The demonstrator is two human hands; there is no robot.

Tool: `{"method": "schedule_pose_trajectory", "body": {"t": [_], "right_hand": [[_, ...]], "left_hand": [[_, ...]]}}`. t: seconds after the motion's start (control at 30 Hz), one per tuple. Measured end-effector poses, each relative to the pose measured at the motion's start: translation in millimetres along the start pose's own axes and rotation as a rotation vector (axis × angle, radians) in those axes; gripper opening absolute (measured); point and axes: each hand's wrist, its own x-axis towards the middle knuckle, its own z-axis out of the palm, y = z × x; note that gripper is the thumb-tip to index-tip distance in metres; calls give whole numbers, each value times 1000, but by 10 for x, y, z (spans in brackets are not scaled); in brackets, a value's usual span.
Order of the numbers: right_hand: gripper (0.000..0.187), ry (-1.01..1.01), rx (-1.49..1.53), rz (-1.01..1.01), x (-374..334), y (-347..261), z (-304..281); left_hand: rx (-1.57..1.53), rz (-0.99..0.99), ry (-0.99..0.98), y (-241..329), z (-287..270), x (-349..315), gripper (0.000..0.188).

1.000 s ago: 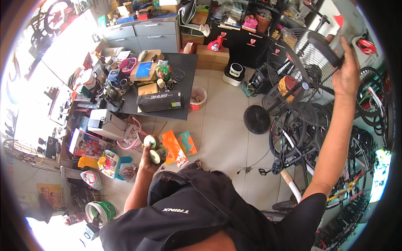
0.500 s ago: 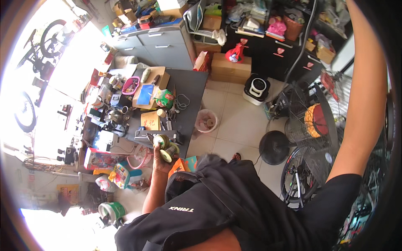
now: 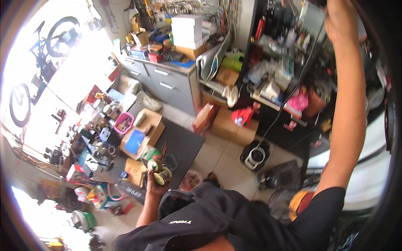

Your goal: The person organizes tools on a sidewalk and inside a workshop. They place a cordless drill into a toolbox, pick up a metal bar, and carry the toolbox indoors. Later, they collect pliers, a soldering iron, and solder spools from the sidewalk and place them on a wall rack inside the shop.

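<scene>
My left hand point(image 3: 154, 185) is closed around a pair of round, spool-like pieces with pale yellow-green rims. The upper spool point(image 3: 154, 165) shows a gold-coloured end, and the lower spool point(image 3: 159, 178) lies tilted against it. Both are above the near edge of the dark table point(image 3: 182, 140). My right arm stretches up along the right side, with my right hand point(image 3: 341, 19) at the top edge of the picture. Its fingers are largely cut off there, close to a dark object, so their grip cannot be made out.
On the table are a cardboard box point(image 3: 155, 121), a blue sheet point(image 3: 134, 141), a pink basket point(image 3: 123, 122) and cluttered tools. Grey drawers point(image 3: 171, 85) stand behind. A carton point(image 3: 228, 129), a black-and-white appliance point(image 3: 255, 155) and a clear bucket point(image 3: 191, 179) are on the floor. A black cable point(image 3: 274, 119) hangs across the shelves.
The view has turned, bringing more of the shelves and back wall into sight. My left hand still holds the spools. My right hand now shows at the top edge, where only the forearm showed before.
</scene>
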Motion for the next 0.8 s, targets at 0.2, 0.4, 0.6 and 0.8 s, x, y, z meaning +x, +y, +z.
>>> {"method": "schedule_pose_trajectory", "body": {"t": [0.2, 0.4, 0.6, 0.8], "right_hand": [[37, 236, -59, 243, 519, 1361, -253], [45, 134, 69, 350, 820, 2552, -90], [46, -17, 316, 379, 1176, 3673, 493], [40, -38, 205, 526, 1658, 4847, 702]], "left_hand": [[85, 44, 3, 128, 1141, 1189, 48], [57, 150, -57, 146, 1589, 2243, 46], [32, 275, -91, 61, 1957, 2645, 42], [-110, 357, -82, 143, 2221, 2992, 39]]}}
